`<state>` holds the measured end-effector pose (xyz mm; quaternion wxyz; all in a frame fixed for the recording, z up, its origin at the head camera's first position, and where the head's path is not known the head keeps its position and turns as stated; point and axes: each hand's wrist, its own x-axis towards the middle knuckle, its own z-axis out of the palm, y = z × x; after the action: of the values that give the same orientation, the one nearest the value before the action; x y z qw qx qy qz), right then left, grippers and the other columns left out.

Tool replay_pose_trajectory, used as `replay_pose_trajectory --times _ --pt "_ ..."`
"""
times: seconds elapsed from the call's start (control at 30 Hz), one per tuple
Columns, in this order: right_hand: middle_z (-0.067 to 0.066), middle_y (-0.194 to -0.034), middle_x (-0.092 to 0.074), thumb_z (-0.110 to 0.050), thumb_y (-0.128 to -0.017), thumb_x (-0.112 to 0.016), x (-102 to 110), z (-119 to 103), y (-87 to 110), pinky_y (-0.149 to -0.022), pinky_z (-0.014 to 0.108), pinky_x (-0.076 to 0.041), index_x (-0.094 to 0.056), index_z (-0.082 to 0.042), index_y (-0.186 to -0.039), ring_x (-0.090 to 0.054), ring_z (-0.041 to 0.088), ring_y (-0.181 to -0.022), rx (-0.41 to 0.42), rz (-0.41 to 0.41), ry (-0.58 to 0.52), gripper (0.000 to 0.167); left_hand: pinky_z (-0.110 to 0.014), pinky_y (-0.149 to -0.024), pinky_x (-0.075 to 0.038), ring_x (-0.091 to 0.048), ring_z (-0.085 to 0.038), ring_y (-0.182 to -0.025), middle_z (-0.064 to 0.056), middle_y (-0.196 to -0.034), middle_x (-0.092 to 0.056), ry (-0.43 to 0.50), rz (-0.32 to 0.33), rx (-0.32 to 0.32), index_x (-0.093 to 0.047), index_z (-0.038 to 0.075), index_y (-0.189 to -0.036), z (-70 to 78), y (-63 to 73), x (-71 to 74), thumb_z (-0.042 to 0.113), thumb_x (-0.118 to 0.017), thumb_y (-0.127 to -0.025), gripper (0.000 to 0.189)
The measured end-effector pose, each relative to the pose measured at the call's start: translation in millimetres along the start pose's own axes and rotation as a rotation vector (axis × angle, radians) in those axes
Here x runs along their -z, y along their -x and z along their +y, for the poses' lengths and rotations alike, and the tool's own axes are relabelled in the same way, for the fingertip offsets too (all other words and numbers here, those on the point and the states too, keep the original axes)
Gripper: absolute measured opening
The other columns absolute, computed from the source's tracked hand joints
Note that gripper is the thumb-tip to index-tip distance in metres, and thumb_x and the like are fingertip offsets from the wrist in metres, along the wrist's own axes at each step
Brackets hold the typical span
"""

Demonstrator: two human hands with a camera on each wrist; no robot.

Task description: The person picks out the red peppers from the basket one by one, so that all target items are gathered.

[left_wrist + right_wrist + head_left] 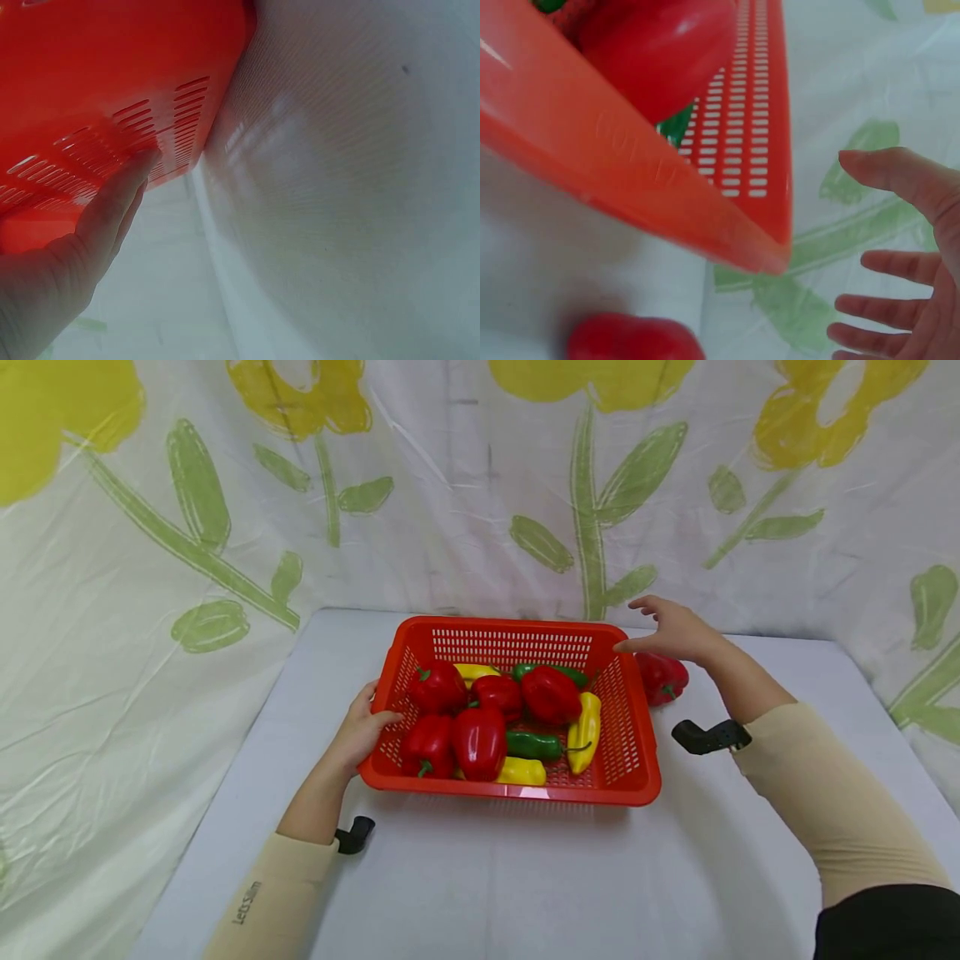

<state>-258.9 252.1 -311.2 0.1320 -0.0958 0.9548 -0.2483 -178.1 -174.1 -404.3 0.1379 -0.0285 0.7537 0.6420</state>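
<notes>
On the white table [480,877], the red basket [585,794] lies toward the far edge, long axis running left to right between the hands. The left hand [358,731] is nearer, gripping its left rim; the right hand [671,628], spread wide and holding nothing, hovers just off its far right corner. 5 red peppers [480,743] are inside; 1 loose red pepper [664,678] lies beside the basket's right edge.

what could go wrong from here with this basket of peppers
Only the left hand holds the basket; the right hand is open and off it, so lifting now might tip it and spill the peppers inside. The loose red pepper beside the basket's right side could get knocked and roll.
</notes>
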Motion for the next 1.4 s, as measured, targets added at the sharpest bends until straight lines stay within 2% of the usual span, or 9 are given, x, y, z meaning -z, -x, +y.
replay_pose_trajectory --times 0.27,0.5,0.87,1.17,1.4 --pt "0.028 -0.138 -0.037 -0.033 -0.080 -0.069 -7.4 -21.3 -0.3 -0.099 0.060 -0.036 -0.035 0.000 -0.138 -0.034 0.045 -0.125 0.086 -0.027 0.040 0.075 -0.032 -0.084 -0.053 -0.051 -0.031 -0.116 -0.022 -0.136 -0.042 0.002 0.000 -0.001 -0.019 0.007 -0.145 1.1 0.1 -0.8 0.003 -0.042 -0.091 0.059" --pt "0.028 -0.138 -0.038 -0.032 -0.079 -0.071 -14.5 -35.5 -4.2 -0.104 0.057 -0.031 -0.036 0.001 -0.137 -0.035 0.044 -0.127 0.159 -0.063 0.055 0.076 -0.035 -0.086 -0.052 -0.051 -0.032 -0.116 -0.021 -0.136 -0.042 0.006 0.000 0.002 -0.018 0.008 -0.145 1.8 1.6 -1.5 0.004 -0.042 -0.091 0.059" --pt "0.023 -0.133 -0.048 -0.030 -0.074 -0.075 -30.0 -55.3 -13.1 -0.105 0.052 -0.034 -0.040 0.004 -0.135 -0.044 0.039 -0.123 0.266 -0.115 0.080 0.078 -0.034 -0.085 -0.052 -0.051 -0.031 -0.116 -0.023 -0.137 -0.041 0.020 -0.010 -0.008 -0.017 0.007 -0.146 1.6 2.5 -0.7 0.002 -0.040 -0.091 0.059" --pt "0.022 -0.141 -0.040 -0.031 -0.075 -0.074 -44.2 -61.0 -22.6 -0.107 0.052 -0.031 -0.035 0.001 -0.138 -0.036 0.038 -0.130 0.272 -0.204 0.130 0.081 -0.036 -0.088 -0.051 -0.051 -0.030 -0.115 -0.023 -0.137 -0.040 0.014 -0.013 -0.022 -0.017 0.006 -0.145 2.4 2.9 -0.2 0.003 -0.040 -0.092 0.059" --pt "0.021 -0.142 -0.039 -0.028 -0.076 -0.075 -60.6 -64.1 -25.4 -0.107 0.051 -0.033 -0.031 0.001 -0.141 -0.036 0.036 -0.131 0.246 -0.311 0.128 0.083 -0.032 -0.083 -0.053 -0.051 -0.031 -0.115 -0.022 -0.137 -0.041 0.033 -0.017 -0.016 -0.018 0.007 -0.145 1.1 1.9 -0.4 0.002 -0.040 -0.091 0.058"
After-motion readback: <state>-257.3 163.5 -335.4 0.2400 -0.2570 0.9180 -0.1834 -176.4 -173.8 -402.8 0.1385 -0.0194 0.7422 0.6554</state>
